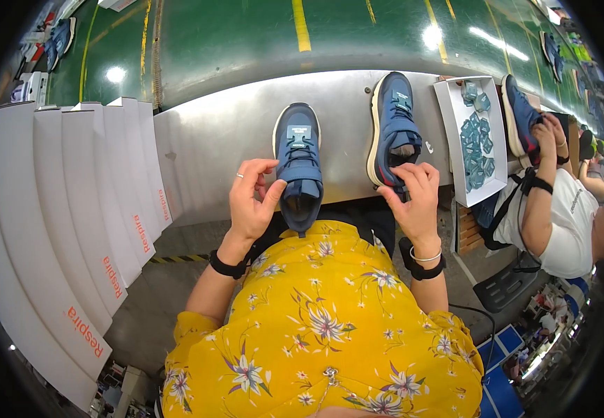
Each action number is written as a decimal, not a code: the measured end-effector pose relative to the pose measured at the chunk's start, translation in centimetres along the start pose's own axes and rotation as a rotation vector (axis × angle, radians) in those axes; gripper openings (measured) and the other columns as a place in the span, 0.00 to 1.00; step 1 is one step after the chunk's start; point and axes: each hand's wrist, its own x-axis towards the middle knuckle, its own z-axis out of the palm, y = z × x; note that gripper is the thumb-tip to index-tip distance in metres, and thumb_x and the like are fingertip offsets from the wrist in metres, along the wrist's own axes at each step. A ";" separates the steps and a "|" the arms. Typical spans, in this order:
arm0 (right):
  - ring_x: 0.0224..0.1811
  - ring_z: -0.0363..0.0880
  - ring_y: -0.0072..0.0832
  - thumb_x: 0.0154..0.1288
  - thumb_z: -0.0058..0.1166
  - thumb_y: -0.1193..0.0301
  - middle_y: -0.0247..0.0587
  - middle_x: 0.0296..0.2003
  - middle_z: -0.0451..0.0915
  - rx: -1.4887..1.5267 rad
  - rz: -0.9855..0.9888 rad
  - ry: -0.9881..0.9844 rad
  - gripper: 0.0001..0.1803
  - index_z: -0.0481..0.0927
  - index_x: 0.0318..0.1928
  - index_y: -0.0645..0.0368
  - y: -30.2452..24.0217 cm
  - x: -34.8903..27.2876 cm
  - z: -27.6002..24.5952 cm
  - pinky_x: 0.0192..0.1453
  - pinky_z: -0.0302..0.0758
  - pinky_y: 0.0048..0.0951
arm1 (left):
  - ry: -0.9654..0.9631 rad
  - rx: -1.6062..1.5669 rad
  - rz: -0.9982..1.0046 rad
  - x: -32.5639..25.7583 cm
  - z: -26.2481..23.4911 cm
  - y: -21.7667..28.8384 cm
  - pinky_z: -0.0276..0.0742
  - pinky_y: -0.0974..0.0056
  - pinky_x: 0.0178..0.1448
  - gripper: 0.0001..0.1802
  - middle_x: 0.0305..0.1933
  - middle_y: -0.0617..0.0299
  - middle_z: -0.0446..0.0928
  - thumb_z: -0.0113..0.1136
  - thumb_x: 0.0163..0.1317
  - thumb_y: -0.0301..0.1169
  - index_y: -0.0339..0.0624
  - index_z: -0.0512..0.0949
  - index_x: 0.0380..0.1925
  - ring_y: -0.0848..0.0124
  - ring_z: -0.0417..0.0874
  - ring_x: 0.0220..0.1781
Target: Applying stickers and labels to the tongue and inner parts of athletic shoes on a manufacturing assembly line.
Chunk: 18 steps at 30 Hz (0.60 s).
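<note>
Two navy-blue sneakers with white soles lie on a metal bench, toes pointing away from me. The left sneaker (300, 157) has a pale tag over its laces and a strap across it. Beside its collar is my left hand (251, 197), thumb and forefinger apart, fingertips at the shoe's side. The right sneaker (395, 118) sits turned slightly, with a similar tag on its laces and a red patch near the heel. My right hand (415, 198) holds this one by the heel collar, the thumb outside and fingers at the opening.
White shoeboxes (65, 209) stand in a row on my left. To the right, a white open box (455, 184) holds several small teal tags. Past it, a co-worker in a white shirt (567, 216) handles another blue sneaker (519, 118). A green floor (218, 42) lies beyond the metal bench (211, 139).
</note>
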 end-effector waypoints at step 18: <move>0.48 0.72 0.45 0.46 0.72 0.71 0.40 0.41 0.79 0.098 -0.269 -0.277 0.20 0.83 0.42 0.60 -2.8 -0.9 2.3 0.55 0.74 0.40 | -0.068 0.248 0.200 3.6 1.8 0.3 0.61 0.50 0.74 0.17 0.68 0.50 0.72 0.56 0.68 0.27 0.40 0.78 0.56 0.45 0.65 0.70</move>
